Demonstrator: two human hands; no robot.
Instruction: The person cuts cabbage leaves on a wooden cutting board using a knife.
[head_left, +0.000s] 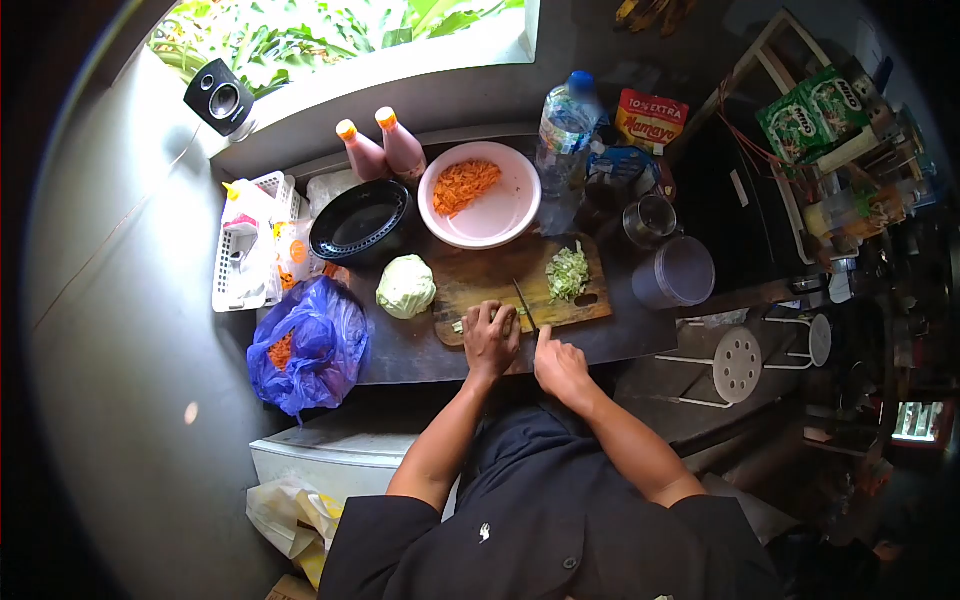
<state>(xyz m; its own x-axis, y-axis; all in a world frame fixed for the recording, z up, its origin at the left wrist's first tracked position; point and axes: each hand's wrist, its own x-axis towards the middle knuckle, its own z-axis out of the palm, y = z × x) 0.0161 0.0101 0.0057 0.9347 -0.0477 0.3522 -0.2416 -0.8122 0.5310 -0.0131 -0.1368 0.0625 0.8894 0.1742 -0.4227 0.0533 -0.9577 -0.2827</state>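
My right hand (562, 366) is closed round the handle of a knife (524, 302), whose blade points away from me over the wooden cutting board (480, 272). Just left of the blade, my left hand (493, 338) curls down onto a piece of cabbage, mostly hidden beneath the fingers. Small pale-green bits show beside that hand. Shredded cabbage (568, 274) lies in a heap on the board's right side. A larger pale cabbage (406, 287) sits at the board's left edge.
Behind the board stand a pink basin (527, 215) with shredded carrot (466, 188), a black oval bowl (361, 222), two bottles (403, 147) and a large water bottle (566, 135). A blue plastic bag (325, 340) lies left; a lidded tub (674, 272) stands right.
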